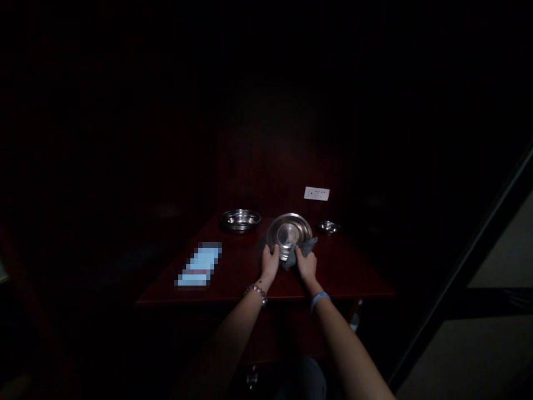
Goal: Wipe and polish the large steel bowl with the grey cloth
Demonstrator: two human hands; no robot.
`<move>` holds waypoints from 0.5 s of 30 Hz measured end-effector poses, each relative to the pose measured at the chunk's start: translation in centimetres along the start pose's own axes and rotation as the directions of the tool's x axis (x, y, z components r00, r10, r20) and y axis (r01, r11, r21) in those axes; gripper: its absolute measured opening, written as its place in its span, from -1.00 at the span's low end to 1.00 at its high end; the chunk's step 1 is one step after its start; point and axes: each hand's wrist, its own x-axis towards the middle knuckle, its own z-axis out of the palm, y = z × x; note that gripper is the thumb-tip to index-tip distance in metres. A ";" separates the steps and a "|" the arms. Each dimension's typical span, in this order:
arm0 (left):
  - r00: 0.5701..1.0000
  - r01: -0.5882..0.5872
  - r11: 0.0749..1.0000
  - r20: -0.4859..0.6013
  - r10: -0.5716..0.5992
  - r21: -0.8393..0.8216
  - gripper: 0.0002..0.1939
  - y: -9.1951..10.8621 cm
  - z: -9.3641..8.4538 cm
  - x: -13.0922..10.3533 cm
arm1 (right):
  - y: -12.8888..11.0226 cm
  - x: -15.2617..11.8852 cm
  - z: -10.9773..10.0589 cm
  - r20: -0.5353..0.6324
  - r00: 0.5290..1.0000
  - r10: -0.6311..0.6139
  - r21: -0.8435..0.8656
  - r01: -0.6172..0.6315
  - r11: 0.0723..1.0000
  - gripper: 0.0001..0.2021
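Note:
A shiny round metal bowl (288, 230) is held up in front of me, tilted so that its round base ring shows. My left hand (270, 263) grips its lower left rim, with the thumb on the near face. At the lower right rim, my right hand (306, 263) is closed on a grey cloth (293, 258). That cloth lies against the bowl, and one corner sticks out to the right. The fingers behind the bowl are hidden.
On the dark red table (237, 278) stand stacked metal bowls (240, 220) at back left and a small metal bowl (328, 227) at back right. A blurred bright rectangle (200, 265) lies left. A white socket plate (317, 193) is on the back wall. Surroundings are dark.

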 end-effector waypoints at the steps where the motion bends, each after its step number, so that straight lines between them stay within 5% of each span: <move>1: 1.000 -0.010 1.000 -0.006 0.010 0.015 -0.80 0.1 0.0 -0.1 | 0.1 -0.1 0.0 -0.003 1.000 0.004 -0.004 -0.004 1.000 -0.67; 15: 0.987 0.042 0.999 0.154 -0.038 -0.023 -0.63 2.0 0.2 -1.7 | 0.7 -0.2 -1.0 0.021 0.999 0.029 0.176 -0.032 0.984 -0.62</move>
